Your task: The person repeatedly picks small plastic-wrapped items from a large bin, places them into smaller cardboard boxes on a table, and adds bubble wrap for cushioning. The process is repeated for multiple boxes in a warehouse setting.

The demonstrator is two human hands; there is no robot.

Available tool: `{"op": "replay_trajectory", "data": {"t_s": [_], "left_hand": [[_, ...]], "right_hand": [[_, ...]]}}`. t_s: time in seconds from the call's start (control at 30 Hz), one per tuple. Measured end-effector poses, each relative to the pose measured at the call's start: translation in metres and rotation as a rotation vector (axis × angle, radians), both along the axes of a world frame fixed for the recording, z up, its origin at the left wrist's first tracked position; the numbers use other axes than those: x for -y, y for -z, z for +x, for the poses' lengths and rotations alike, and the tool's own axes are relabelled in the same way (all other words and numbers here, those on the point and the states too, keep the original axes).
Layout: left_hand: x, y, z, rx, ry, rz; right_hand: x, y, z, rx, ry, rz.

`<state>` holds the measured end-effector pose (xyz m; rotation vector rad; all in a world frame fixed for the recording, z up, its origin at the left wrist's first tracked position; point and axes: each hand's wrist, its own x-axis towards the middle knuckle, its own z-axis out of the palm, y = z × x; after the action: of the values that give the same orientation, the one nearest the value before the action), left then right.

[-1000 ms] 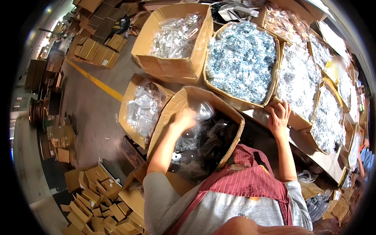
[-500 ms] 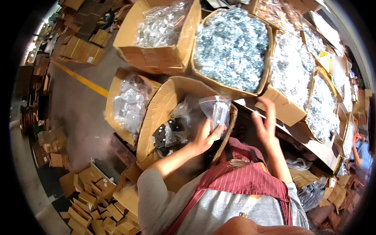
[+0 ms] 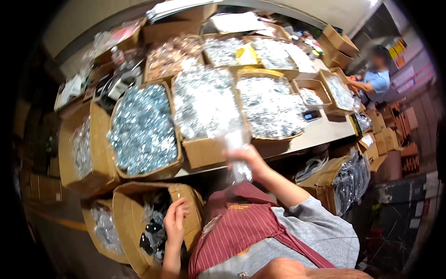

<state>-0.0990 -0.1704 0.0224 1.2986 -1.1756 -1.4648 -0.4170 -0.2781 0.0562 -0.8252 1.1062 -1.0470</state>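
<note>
Head view: the right hand (image 3: 251, 162) has its fingers clamped around a clear plastic bag (image 3: 241, 172), held upright off the near edge of the pale surface (image 3: 327, 132), in front of the maroon striped apron (image 3: 244, 228). Motion blurs the bag, so its contents are hard to make out. The left hand (image 3: 175, 218) hangs over the right side of an open carton (image 3: 124, 216) below the surface's near-left corner; its fingers are loosely bent and a little apart, apparently holding nothing. Black parts (image 3: 151, 232) in plastic lie inside that carton. Along the surface's near edge, from the left end, stand a box of bluish packets (image 3: 144, 132) and two of silvery packets (image 3: 204, 104). A small dark device (image 3: 311, 115) sits toward the right end, and beyond that end is a co-worker in a blue shirt (image 3: 377, 83).
</note>
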Motion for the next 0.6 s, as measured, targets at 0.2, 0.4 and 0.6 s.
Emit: {"op": "replay_trajectory", "data": {"t_s": [0.2, 0.4, 0.6], "left_hand": [[0.005, 0.002, -0.014, -0.133, -0.316, 0.0], [-0.013, 0.013, -0.008, -0.021, -0.442, -0.027], [-0.048, -0.02, 0.022, 0.365, -0.396, -0.248]], "right_hand": [[0.084, -0.023, -0.249, 0.255, 0.621, -0.323], [0.084, -0.003, -0.258, -0.271, 0.653, -0.312], [0.064, -0.003, -0.083, -0.305, -0.051, -0.402]]}}
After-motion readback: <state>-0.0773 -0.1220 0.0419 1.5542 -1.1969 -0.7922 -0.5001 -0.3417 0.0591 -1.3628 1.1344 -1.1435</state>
